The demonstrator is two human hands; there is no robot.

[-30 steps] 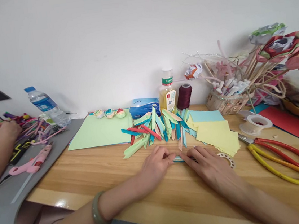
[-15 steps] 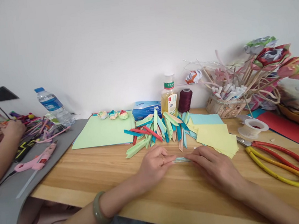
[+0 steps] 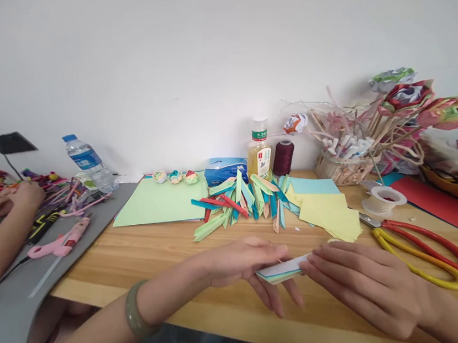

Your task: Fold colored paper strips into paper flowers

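Observation:
A folded strip of layered paper [image 3: 280, 270], white on top with blue, green and yellow edges, is held just above the desk's front part. My right hand [image 3: 365, 282] pinches its right end, fingers across the top. At the other end, my left hand [image 3: 257, 262] has its thumb along the far edge and its fingers spread loosely underneath, so the strip lies between them. A green bangle [image 3: 137, 310] circles my left wrist. Beyond the hands lies a pile of folded paper strips [image 3: 236, 195] in green, blue, red and peach, beside yellow paper sheets [image 3: 326, 212].
Large scissors [image 3: 426, 247] and a white spool [image 3: 384, 201] lie right. Behind are a tissue pack [image 3: 225, 171], glue bottle [image 3: 259, 154], maroon thread [image 3: 283, 157] and marker basket [image 3: 347, 165]. Leftward, a co-worker's hands [image 3: 19, 200] work near a pink glue gun [image 3: 64, 239].
Both hands have lifted the paper strip and come nearer to me, tilting it so its white face shows. My left fingers have spread from a pinch. The view has shifted slightly.

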